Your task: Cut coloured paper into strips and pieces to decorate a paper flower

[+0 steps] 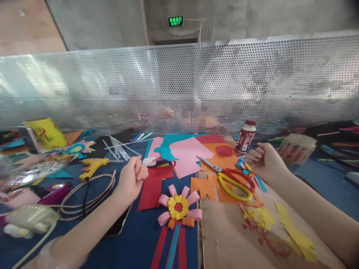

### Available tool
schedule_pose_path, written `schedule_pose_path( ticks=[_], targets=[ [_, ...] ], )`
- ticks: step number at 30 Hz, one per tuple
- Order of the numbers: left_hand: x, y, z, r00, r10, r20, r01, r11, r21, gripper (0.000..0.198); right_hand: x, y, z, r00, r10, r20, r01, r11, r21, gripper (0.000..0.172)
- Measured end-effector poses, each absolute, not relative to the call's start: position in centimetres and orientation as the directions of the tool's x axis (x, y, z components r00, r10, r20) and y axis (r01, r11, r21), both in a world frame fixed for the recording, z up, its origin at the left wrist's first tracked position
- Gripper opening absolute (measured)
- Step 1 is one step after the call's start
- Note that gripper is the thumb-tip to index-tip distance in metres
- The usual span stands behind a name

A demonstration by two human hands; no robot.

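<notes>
My left hand [132, 175] is curled into a fist above the table, with nothing showing in it. Close by lie the yellow glue gun [92, 166], clear glue sticks [119, 145] and a phone [119, 222] partly under my forearm. Between my hands is a paper flower [178, 207] with pink loops, a yellow ring and a red centre, above red and blue strips [174, 248]. My right hand [260, 158] is also closed, nothing visible in it, beside a small blue and orange paper piece [245, 166]. Scissors [224, 177] with yellow and red handles lie spread open to its left.
Pink [190, 155], red [153, 188] and orange [199, 186] paper covers the middle. Yellow scraps [295, 235] lie at front right. A brown bottle [246, 136] and a clear tub [297, 148] stand at right. A perforated metal panel [179, 82] borders the back.
</notes>
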State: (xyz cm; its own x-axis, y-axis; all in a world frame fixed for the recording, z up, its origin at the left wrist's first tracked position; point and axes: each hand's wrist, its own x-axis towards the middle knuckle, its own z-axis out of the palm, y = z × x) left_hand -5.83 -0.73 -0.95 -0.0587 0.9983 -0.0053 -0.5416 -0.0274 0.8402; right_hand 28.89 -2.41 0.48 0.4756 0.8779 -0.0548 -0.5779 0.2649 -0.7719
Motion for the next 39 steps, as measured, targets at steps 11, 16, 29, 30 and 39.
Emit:
schedule_pose_path(
  ticks=[11,16,29,30,39],
  targets=[
    [-6.2,-1.0,-0.5,0.025,0.999,-0.046,-0.588,0.052,0.807,0.051,29.6,-2.2,-1.7,0.645,0.714,-0.274,-0.65,0.323,-0.688,0.034],
    [-6.3,-1.0,-0.5,0.022,0.998,-0.051,-0.599,0.054,0.799,0.05,29.4,-2.4,-1.7,0.655,0.716,-0.242,-0.634,0.346,-0.691,0.042],
    [-6.4,-0.7,-0.5,-0.007,0.996,-0.088,-0.633,0.064,0.771,0.048,29.0,-2.5,-1.4,0.651,0.709,-0.27,-0.634,0.313,-0.707,0.033],
    [-6.4,-0.7,-0.5,-0.008,0.996,-0.09,-0.635,0.065,0.77,0.048,29.1,-2.5,-1.4,0.654,0.705,-0.274,-0.633,0.313,-0.708,0.029],
    [-6.7,-0.4,-0.8,0.004,0.996,-0.092,-0.648,0.073,0.758,0.047,30.4,-1.7,-2.0,0.726,0.622,-0.294,-0.589,0.34,-0.733,0.027]
  ],
)
